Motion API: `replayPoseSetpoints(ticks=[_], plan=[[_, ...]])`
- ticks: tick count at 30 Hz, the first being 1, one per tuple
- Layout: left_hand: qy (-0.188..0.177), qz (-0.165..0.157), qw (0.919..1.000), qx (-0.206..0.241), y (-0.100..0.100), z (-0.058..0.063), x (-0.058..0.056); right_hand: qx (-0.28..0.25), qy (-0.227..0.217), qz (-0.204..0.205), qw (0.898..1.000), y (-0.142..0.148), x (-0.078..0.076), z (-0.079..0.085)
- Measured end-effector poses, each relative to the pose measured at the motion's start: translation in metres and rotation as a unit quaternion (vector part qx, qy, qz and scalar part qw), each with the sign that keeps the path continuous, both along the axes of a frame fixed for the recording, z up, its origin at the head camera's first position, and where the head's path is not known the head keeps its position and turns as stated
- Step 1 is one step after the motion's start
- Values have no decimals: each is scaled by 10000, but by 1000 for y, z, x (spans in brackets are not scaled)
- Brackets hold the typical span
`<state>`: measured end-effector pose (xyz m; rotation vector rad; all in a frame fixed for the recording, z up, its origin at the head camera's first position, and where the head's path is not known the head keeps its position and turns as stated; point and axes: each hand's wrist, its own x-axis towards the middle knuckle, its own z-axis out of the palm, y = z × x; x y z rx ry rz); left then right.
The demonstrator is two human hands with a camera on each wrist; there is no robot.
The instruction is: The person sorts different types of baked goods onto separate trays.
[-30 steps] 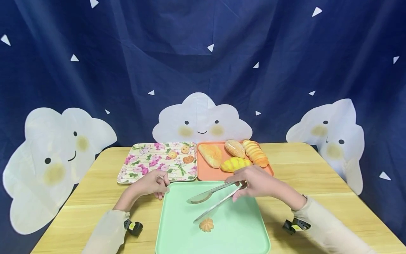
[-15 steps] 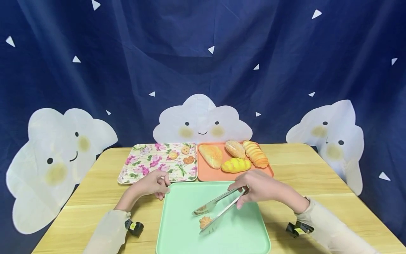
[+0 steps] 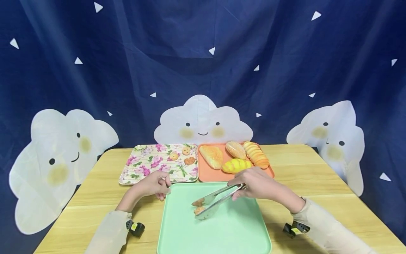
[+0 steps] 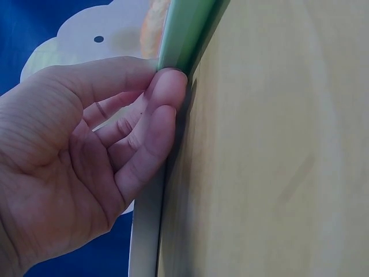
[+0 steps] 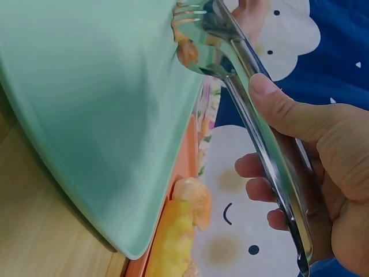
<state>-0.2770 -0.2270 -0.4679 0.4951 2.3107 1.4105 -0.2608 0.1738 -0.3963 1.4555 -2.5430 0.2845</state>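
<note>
My left hand (image 3: 155,185) pinches the far left corner of the light green tray (image 3: 214,234) between thumb and fingers; in the left wrist view its fingertips hold the tray's edge. My right hand (image 3: 258,183) grips metal serving tongs (image 5: 256,124), thumb on one arm and fingers around the other. Between the tongs' ends is a small ridged cookie (image 3: 198,210), partly hidden by the nearer end. It is over the tray's left middle part; whether it touches the surface I cannot tell.
Behind the green tray lie a floral tray (image 3: 142,160) with several small cookies (image 3: 189,161) and an orange tray (image 3: 210,175). The orange one bears a yellow bread (image 3: 236,165), a triangular bread (image 3: 211,156), a seeded bun (image 3: 235,150) and a sliced loaf (image 3: 256,154).
The tongs have come down around the cookie, and their ends have drawn closer together. The cookie has shifted away from me and slightly left. My left hand stays at the tray corner.
</note>
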Motion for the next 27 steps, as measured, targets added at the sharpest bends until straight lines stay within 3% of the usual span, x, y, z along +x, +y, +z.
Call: replayPoseSetpoints(ticks=[12,27], plan=[[-21,9,10000,-26,-1,-5,-3,-150,424,243,9987,-6,1,-1],[-56,-8,10000,-48,-1,-4,-3,-506,634,94,9967,-9,2,5]])
